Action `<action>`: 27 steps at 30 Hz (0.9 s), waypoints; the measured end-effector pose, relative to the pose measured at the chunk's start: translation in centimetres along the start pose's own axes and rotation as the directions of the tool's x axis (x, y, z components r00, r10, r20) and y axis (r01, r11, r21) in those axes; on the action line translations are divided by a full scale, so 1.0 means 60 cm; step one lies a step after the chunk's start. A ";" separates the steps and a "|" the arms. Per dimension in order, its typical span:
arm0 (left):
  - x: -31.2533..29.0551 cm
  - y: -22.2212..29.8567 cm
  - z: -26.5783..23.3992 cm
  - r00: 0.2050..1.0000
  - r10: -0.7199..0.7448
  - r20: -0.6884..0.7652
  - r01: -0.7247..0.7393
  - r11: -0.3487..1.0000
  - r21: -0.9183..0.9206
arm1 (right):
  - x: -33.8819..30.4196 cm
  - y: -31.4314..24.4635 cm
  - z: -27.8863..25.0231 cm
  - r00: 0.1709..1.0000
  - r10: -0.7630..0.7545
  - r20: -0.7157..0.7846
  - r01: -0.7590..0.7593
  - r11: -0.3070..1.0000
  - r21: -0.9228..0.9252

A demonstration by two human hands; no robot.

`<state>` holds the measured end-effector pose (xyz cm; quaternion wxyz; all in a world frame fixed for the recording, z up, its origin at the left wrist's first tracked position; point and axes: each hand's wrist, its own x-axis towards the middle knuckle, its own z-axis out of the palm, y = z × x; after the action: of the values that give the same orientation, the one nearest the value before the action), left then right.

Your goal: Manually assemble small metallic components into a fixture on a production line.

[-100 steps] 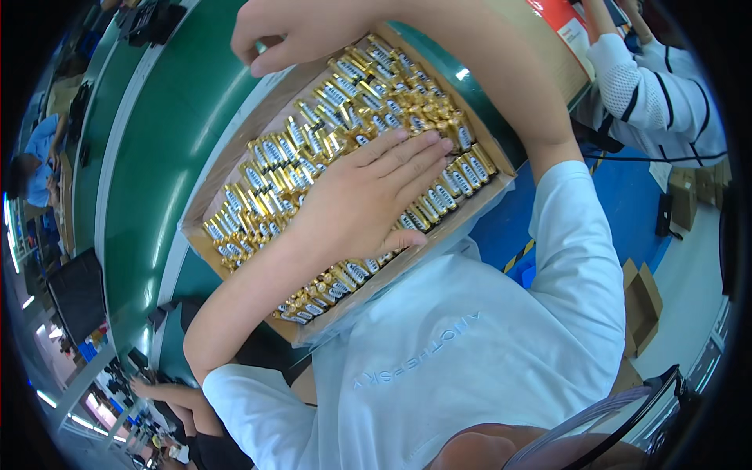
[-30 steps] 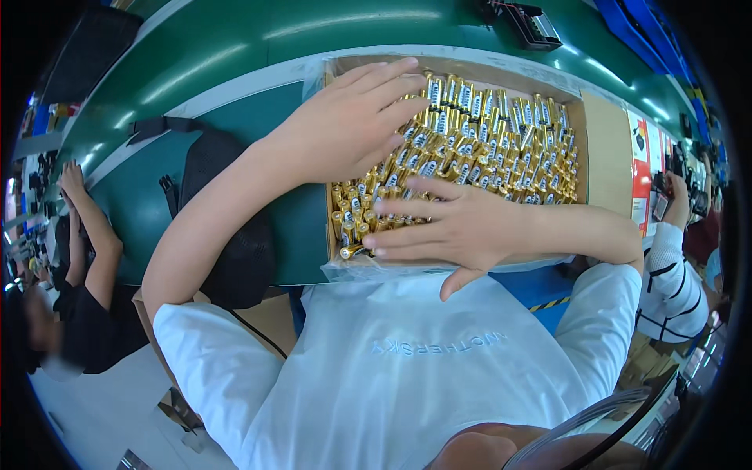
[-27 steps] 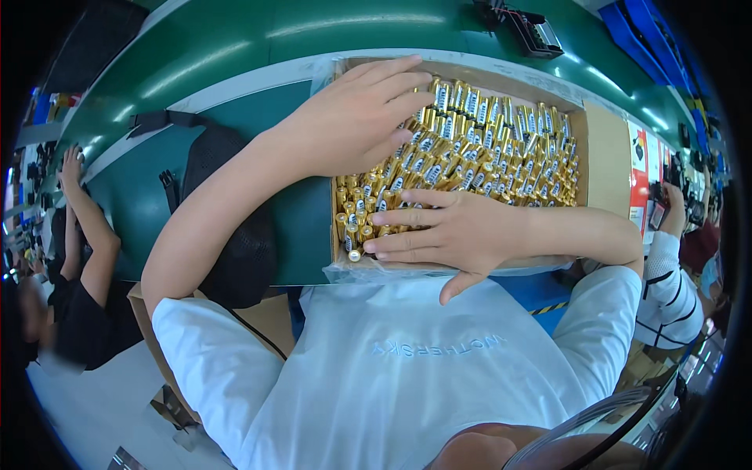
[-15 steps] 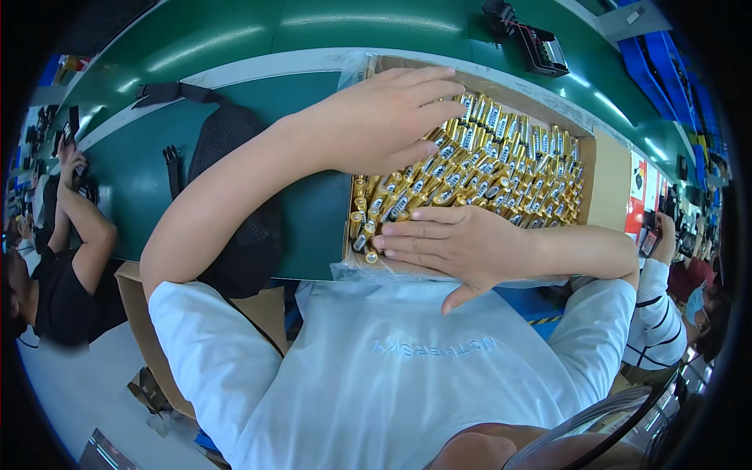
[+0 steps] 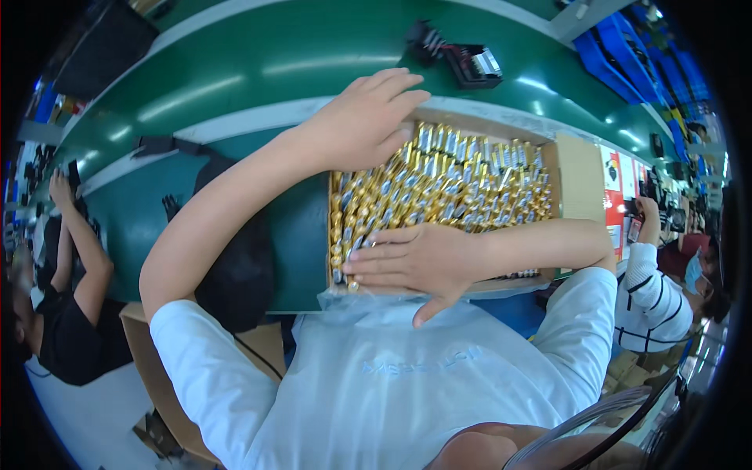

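Note:
A cardboard box (image 5: 580, 174) packed with many gold-coloured cylindrical batteries (image 5: 446, 182) lies in front of me. My left hand (image 5: 370, 121) reaches over the box's far-left corner, palm down, fingers apart, its thumb near the batteries. Flat across the near-left batteries rests my right hand (image 5: 419, 262), fingers stretched toward the left wall and thumb pointing back at me. Neither hand grips anything. The left hand hides the far-left corner, and my right forearm covers part of the near side. Clear plastic lining (image 5: 368, 299) sticks out over the near edge.
A black bag (image 5: 235, 258) lies left of the box on the green table (image 5: 296, 235). Beyond the box are a black device with wires (image 5: 474, 66) and blue bins (image 5: 619, 59). An open carton (image 5: 160, 376) stands low at left. People work on both sides.
The view has shifted, so the box appears further left and lower. My left hand has moved outward to the box's far edge. My right hand stays flat on the near-left batteries.

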<state>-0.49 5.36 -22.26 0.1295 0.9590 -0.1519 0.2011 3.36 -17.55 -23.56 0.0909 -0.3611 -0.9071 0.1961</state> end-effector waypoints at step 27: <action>0.126 -0.218 0.032 0.861 -0.452 0.233 0.509 0.766 -0.394 | 0.087 -0.031 -0.045 0.755 0.655 0.004 -0.584 0.670 0.458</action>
<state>11.28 15.01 -23.22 0.3813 0.9211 0.0494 0.0610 -0.75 -14.39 -20.18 0.1693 -0.6331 -0.6521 0.3811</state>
